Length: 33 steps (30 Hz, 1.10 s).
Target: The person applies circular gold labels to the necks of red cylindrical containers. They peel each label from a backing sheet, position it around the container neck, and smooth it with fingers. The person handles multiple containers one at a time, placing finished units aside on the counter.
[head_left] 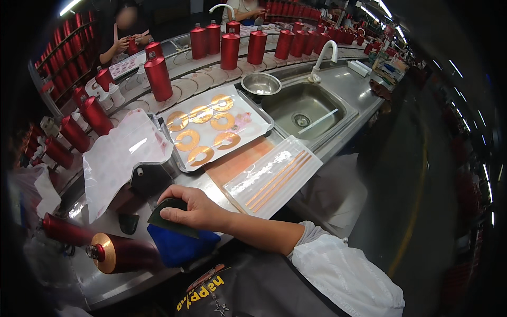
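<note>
My right hand (198,208) grips a thin, dark flat piece (171,216), which looks like a scraper, with the thumb pressed on its face. Just beneath it lies a bunched blue cloth (182,247) at the bench edge. A red metallic bottle (134,255) rests on its side to the left, a gold ring (108,253) around its shoulder. Beyond it another red bottle (66,228) also lies down. Between these bottles and the hand is a second small dark piece (128,224). My left hand is not in view.
A tray (182,165) carries gold ring stickers; beside it lies a clear-covered sheet with gold strips (280,182). Past them are a metal bowl (261,83) and a sink (322,113) with a white faucet (327,50). Red bottles (231,50) stand along a conveyor (206,79). Co-workers sit opposite.
</note>
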Each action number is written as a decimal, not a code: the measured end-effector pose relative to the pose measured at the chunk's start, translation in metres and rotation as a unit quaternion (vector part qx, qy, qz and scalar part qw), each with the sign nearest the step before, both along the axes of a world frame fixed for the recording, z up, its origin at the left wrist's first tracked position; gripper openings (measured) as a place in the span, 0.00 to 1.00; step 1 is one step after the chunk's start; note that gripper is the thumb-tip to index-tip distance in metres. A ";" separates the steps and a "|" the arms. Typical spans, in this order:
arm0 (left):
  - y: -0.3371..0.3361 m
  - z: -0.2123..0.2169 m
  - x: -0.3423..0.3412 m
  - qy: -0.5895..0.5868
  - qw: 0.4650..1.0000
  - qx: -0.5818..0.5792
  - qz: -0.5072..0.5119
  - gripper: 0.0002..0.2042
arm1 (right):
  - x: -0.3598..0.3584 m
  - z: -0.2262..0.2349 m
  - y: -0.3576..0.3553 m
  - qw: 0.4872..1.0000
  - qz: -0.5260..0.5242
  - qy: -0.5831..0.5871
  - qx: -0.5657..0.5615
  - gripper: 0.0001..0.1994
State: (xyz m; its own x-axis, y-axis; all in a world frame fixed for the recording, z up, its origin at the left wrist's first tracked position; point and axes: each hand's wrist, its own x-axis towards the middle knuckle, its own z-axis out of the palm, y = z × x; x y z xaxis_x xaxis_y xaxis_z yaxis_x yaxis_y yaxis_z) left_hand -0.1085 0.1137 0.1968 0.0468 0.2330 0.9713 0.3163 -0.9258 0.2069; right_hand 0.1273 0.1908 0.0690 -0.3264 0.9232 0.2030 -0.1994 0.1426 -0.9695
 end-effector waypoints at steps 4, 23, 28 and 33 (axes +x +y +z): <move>0.002 -0.016 0.011 0.010 0.999 -0.052 -0.002 0.23 | 0.012 0.003 -0.010 1.000 0.014 -0.006 -0.005 0.14; 0.090 -0.109 0.080 0.062 0.942 -0.327 -0.050 0.19 | 0.004 0.008 -0.034 0.999 0.033 0.007 0.015 0.15; 0.140 -0.140 0.113 0.098 0.918 -0.378 -0.070 0.19 | -0.003 0.008 -0.024 0.998 0.039 0.039 -0.032 0.16; 0.177 -0.165 0.130 0.124 0.901 -0.409 -0.076 0.18 | -0.010 0.011 -0.002 0.999 0.039 0.016 -0.013 0.16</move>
State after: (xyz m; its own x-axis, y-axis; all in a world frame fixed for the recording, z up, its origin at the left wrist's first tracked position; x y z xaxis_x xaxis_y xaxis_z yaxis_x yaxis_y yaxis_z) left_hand 0.0217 0.2911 0.0317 0.3302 0.8390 0.4326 0.3298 -0.5319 0.7799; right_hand 0.1175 0.1886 0.0796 -0.3908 0.9004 0.1910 -0.2391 0.1011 -0.9657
